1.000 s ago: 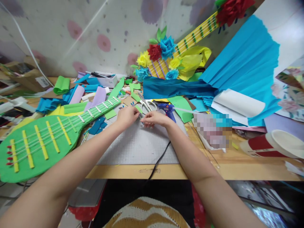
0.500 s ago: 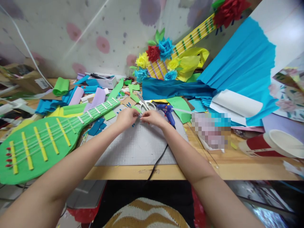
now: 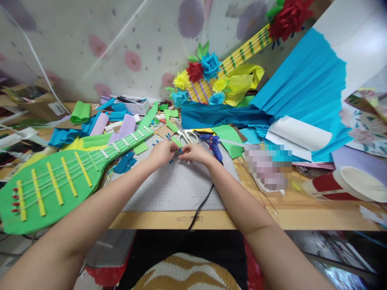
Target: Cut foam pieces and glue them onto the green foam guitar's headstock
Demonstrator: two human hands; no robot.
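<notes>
My left hand [image 3: 163,153] and my right hand [image 3: 195,153] meet above the grey mat [image 3: 181,189], fingertips pinched close together. Between them is a small dark blue piece [image 3: 180,151], mostly hidden by the fingers. Similar small blue pieces [image 3: 168,137] lie just behind my left hand. White-handled scissors [image 3: 189,136] rest beyond my fingers. A blue glue gun [image 3: 215,147] lies to the right of my right hand.
A green paper guitar [image 3: 57,181] lies at the left. Behind stands a yellow guitar [image 3: 246,50] with paper flowers. Blue crepe paper [image 3: 311,88] and a red-and-white cup [image 3: 329,184] are at the right. A black cable [image 3: 199,209] crosses the mat.
The view has shifted slightly. Both hands stay together over the mat, and the small blue piece between the fingertips shows more clearly.
</notes>
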